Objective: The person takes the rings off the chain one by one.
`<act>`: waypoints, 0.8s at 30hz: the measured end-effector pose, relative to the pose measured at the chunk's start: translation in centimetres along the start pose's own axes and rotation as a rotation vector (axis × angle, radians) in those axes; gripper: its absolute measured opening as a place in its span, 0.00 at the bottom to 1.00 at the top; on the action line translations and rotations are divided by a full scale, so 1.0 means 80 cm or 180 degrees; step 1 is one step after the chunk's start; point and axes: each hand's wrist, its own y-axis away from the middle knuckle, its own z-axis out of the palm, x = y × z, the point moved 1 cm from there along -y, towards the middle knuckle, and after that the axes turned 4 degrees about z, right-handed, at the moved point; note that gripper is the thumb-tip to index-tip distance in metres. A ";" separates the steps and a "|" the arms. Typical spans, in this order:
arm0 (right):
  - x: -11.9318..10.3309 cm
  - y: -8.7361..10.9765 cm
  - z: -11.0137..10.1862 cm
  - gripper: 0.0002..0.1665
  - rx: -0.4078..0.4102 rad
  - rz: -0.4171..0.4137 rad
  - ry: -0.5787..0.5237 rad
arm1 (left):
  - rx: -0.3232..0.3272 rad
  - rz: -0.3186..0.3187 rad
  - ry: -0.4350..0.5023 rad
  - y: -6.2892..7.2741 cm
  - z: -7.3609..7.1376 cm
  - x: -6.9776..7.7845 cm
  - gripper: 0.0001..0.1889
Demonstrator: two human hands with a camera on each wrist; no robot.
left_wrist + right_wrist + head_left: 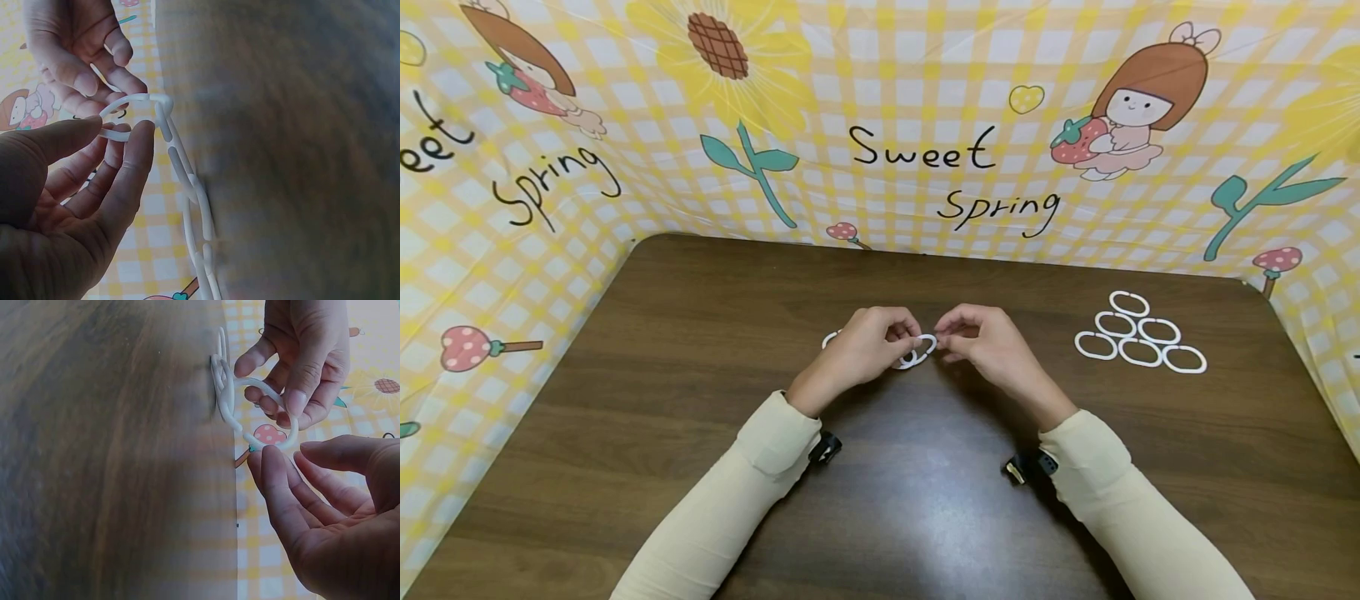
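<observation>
In the head view my left hand [868,343] pinches a white oval plastic link [929,342] between thumb and fingertips. That link hooks onto a white chain [187,187] of similar links, which runs down to the tabletop in the left wrist view. Part of the chain is hidden behind my left hand in the head view. My right hand [981,333] is just right of the held link, its thumb and fingers bent but apart. In the right wrist view its fingertips [272,456] are close to the link's lower edge; whether they touch it I cannot tell.
Several loose white links [1140,352] lie in a triangle on the right side of the brown wooden table [700,283]. A yellow checked cloth [880,75] with printed figures stands around the table's back and sides.
</observation>
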 end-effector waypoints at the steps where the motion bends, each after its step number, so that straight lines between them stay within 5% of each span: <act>1: -0.001 0.000 0.000 0.09 0.0006 -0.0003 0.0007 | -0.0001 -0.0007 -0.0005 0.000 0.000 0.000 0.04; 24: 0.004 -0.004 0.007 0.06 0.0003 -0.0056 0.0180 | 0.0049 0.0065 -0.0101 -0.001 -0.001 0.000 0.04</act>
